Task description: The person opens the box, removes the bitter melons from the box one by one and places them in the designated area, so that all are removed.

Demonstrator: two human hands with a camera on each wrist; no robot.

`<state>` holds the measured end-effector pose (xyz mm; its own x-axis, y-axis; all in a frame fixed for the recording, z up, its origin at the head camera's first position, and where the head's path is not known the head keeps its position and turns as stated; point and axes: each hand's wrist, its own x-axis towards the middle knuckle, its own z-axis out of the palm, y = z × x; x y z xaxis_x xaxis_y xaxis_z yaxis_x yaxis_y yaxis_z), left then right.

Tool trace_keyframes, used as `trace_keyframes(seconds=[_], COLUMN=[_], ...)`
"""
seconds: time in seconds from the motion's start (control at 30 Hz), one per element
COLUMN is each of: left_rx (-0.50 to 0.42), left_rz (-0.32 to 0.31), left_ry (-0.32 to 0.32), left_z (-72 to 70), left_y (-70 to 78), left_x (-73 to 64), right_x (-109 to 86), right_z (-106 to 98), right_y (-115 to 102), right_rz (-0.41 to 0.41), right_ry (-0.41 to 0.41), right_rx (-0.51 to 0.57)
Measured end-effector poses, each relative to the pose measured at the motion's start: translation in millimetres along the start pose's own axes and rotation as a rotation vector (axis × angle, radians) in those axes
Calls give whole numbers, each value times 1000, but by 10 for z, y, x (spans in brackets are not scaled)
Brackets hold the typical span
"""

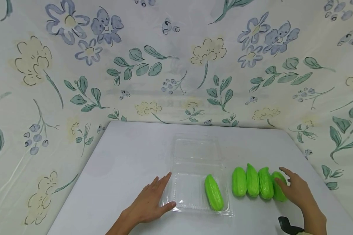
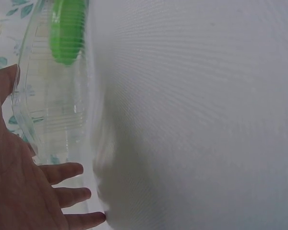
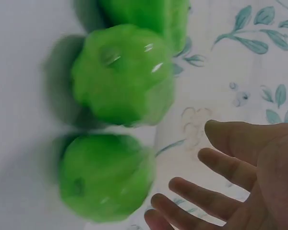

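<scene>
A clear plastic clamshell container [image 1: 188, 191] lies with its lid [image 1: 197, 149] folded back. In its right side rests one glossy green, ribbed gourd-like vegetable [image 1: 214, 193]. My left hand [image 1: 147, 204] is at the container's left edge, fingers straight and spread; the left wrist view has the thumb by the rim. Right of the container, several similar green vegetables [image 1: 252, 181] lie side by side. Over the rightmost vegetable [image 1: 280, 192] is my right hand [image 1: 298, 189], partly covering it. In the right wrist view its fingers [image 3: 206, 196] are spread and hold nothing.
Everything lies on a white tabletop [image 1: 120, 156]. Behind and beside it hangs a white cloth [image 1: 170, 65] printed with flowers and leaves. A black strap-like piece [image 1: 288, 225] shows at my right wrist.
</scene>
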<state>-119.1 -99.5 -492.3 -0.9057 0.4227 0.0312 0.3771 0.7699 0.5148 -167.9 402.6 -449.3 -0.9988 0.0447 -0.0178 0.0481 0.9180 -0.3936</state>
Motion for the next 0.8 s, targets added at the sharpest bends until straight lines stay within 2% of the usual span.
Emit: trace_keyframes(seconds=[0.17,0.37,0.5,0.8], left_rx=[4,13,13,4], left_rz=[1,1,1,-4], left_ry=[4,7,12,6], left_z=[-7,-1,2,8], left_y=[3,1,-2,-3], left_x=[1,2,2,-5], right_x=[-36,-62,-56,-85], right_z=[-23,-27,29,294], right_y=[-245,-659,-950,-1473], right_rz=[-91,-271,-366,-493], right_ry=[145,224,221,77], right_rx=[17,123,167,210])
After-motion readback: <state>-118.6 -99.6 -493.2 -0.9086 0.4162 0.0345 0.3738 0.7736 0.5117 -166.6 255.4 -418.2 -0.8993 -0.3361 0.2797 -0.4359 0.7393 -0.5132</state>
